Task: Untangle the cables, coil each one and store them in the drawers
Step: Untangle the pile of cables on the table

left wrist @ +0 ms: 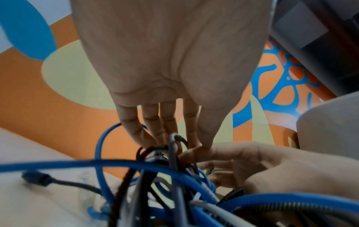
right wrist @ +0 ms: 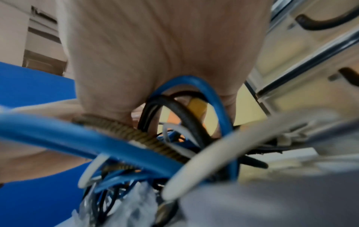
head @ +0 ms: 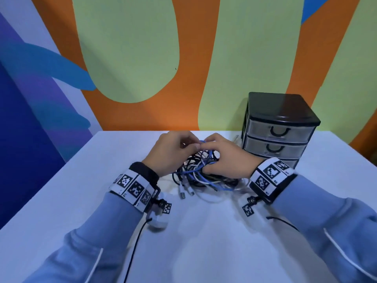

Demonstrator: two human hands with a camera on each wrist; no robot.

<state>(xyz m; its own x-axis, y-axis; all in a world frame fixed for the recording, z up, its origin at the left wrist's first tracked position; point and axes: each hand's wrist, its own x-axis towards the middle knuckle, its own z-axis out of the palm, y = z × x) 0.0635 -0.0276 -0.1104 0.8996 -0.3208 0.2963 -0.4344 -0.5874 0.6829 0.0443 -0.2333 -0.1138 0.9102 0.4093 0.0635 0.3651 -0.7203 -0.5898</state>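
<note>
Blue, black and white cables sit in one knotted pile (head: 201,172) on the table (head: 81,180), and I've got both hands in it. My left hand (head: 171,152) and right hand (head: 222,156) meet at the top of the heap, fingertips close together, pinching a blue cable (head: 202,142) where it arches up out of the mess. From the left wrist view the left fingers (left wrist: 151,129) reach down into the strands; how firmly each digit bears on the cable I can't quite tell, but both hands look closed on that blue loop. A couple of plugs (head: 186,194) poke out at the near edge of the pile.

Progress check: very early, by my reckoning. Nothing separated, nothing coiled. The drawers (head: 277,139) stand just right of the tangle, against the wall, and the ones I can see are closed; whether anything lies inside them I can't make out. So what's left is nearly everything: tease that blue one free, coil it, open a drawer, stow it, then repeat for each remaining cable.
</note>
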